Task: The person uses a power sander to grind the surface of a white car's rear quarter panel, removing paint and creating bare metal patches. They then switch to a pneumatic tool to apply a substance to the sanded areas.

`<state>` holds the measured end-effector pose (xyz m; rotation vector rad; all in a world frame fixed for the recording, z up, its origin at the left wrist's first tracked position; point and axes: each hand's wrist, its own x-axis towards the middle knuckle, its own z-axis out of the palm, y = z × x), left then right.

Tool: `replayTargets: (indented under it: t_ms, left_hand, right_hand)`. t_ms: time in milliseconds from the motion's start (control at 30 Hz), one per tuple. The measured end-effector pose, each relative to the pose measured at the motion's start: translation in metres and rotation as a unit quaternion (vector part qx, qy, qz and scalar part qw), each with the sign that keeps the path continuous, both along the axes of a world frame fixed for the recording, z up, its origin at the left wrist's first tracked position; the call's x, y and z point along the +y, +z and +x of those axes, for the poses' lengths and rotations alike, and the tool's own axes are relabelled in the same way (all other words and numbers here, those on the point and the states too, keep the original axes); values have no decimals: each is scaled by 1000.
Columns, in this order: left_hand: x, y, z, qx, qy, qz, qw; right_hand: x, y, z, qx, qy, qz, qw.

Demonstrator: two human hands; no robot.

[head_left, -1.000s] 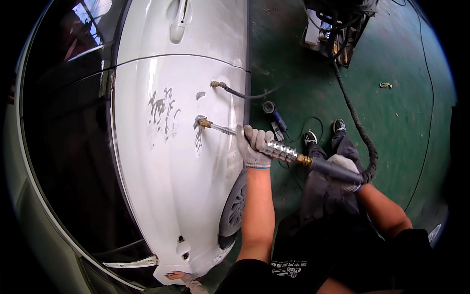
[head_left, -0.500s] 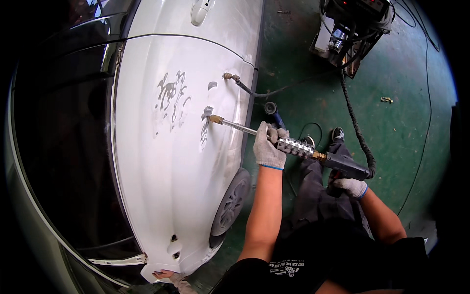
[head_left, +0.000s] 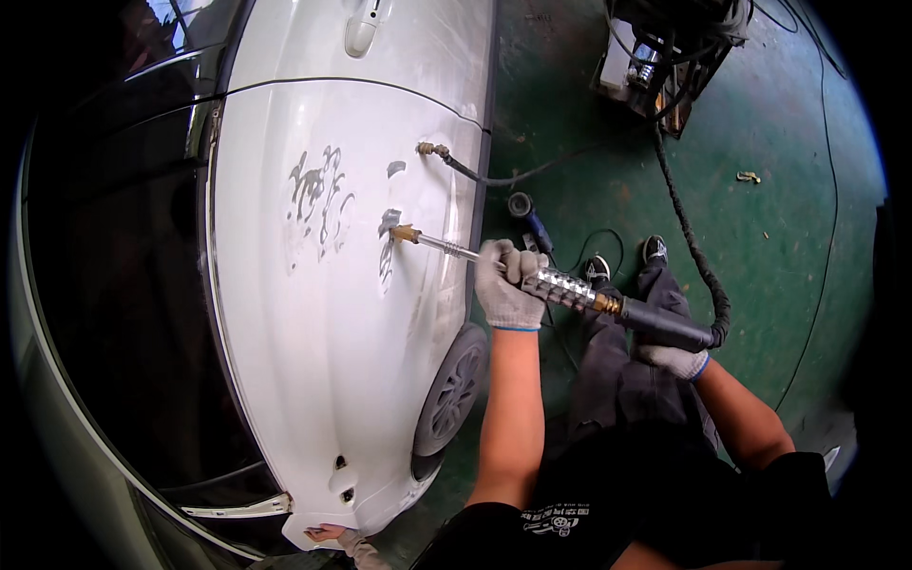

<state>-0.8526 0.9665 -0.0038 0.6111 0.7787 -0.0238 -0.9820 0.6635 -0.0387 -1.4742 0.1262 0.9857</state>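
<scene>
My left hand (head_left: pixel 510 288), in a pale knit glove, is closed round the thin shaft at the front end of the ribbed metal weight on a slide-hammer dent puller (head_left: pixel 665 324). At the tool's rear, my gloved right hand (head_left: pixel 674 360) grips beneath the black body; its fingers are mostly hidden. The brass tip (head_left: pixel 406 234) meets a bare grey patch (head_left: pixel 389 222) on the white car panel (head_left: pixel 313 361). More scuffed grey marks (head_left: pixel 321 195) lie farther left on the panel. Above the tip, a brass-ended cable (head_left: pixel 434 150) is fixed to the panel.
At the upper right stands a machine on a cart (head_left: pixel 655 66), with a thick braided hose (head_left: pixel 682 209) running to my tool. A blue angle grinder (head_left: pixel 532 220) lies on the green floor by the car. Another person's hand (head_left: pixel 328 534) touches the car's rear end.
My view has swung slightly, so the car's upper part, the dent puller and my left hand sit a little farther left. The tip stays at the same patch, and both grips look unchanged.
</scene>
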Motion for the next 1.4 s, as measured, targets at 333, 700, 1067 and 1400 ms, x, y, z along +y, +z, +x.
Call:
replayTargets:
  t_ms: [333, 700, 1067, 1400]
  left_hand:
    - [-5, -13, 7, 94, 14, -22, 995]
    - [0, -11, 17, 90, 26, -4, 996]
    - [-6, -7, 7, -13, 11, -42, 999]
    - [-12, -19, 16, 73, 29, 17, 997]
  right_hand:
    - [1, -19, -22, 198, -204, 137, 949]
    - [0, -9, -8, 187, -166, 151, 956]
    - [-1, -1, 4, -45, -89, 131, 986]
    - [1, -10, 2, 190, -183, 161, 951]
